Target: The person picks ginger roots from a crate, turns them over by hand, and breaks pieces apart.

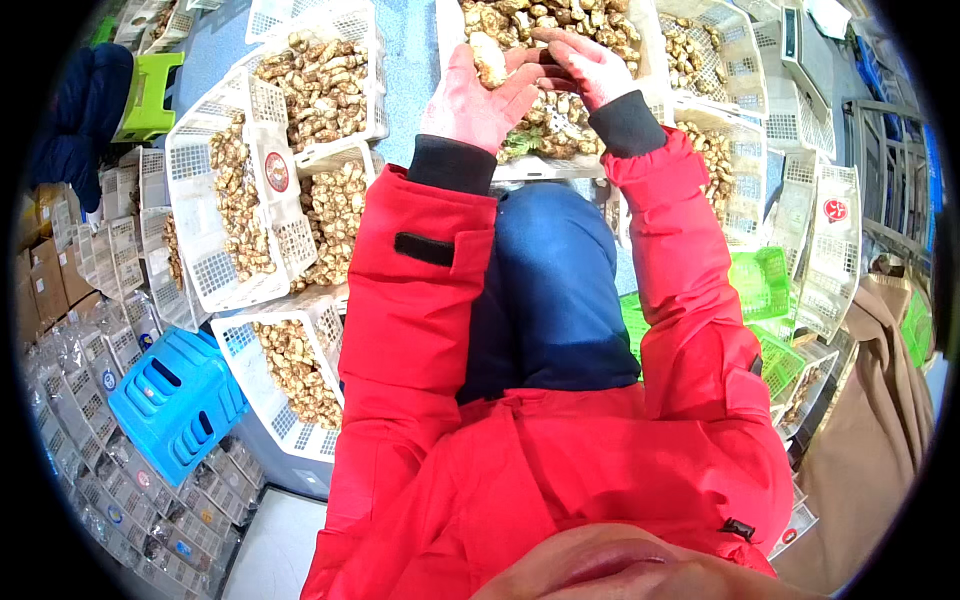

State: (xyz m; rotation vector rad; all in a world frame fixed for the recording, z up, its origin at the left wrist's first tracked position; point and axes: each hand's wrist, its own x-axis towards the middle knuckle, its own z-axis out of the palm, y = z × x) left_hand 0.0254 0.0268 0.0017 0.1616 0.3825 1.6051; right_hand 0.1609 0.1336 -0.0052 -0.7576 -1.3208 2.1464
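Pale brown mushrooms, perhaps matsutake, lie heaped in a white plastic basket [651, 45] before me. My left hand [480, 101] is over its near left part, palm up, with one large pale mushroom [489, 60] resting between the thumb and fingers. From the right, my right hand [585, 67] reaches over the heap, its fingers meeting or overlapping those of my left; whether it holds anything is hidden. Both hands look dusty or thinly gloved. Under them show more mushrooms and a green fern-like leaf [525, 141] near the basket's close edge.
White baskets of mushrooms [311, 97] stand on the left, one tilted basket [217, 277] among them. Others [754, 180] stand on the right near green baskets [759, 281]. A blue plastic stool [176, 405] is lower left, a green stool [150, 94] upper left beside a person's dark clothing [82, 112].
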